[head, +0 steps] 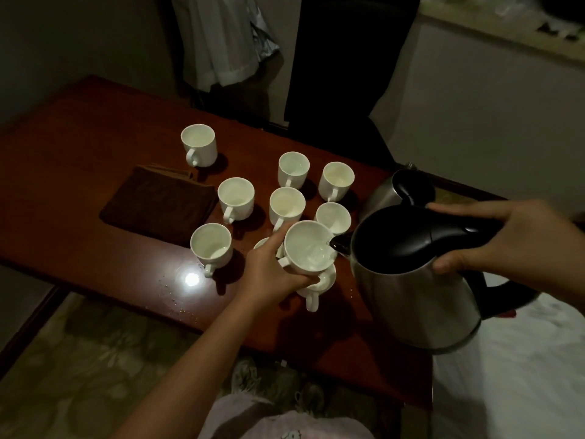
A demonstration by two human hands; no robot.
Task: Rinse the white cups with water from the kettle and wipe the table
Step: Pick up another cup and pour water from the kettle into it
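1. Left hand (272, 270): forearm reaches in from lower centre; grip wrapped round a raised white cup (308, 247), index finger stretched along its far rim, cup tilted toward the kettle.
2. Right hand (503, 236): enters from the right edge; grip curled round the black handle of the steel kettle (411, 280), thumb below, fingers over the top.
3. Kettle tipped left, spout at the held cup's rim, water inside the cup.
4. Other white cups stand on the wooden bench (79, 153); a folded brown cloth (158, 204) lies to their left.
5. A second kettle (395, 188) stands behind.
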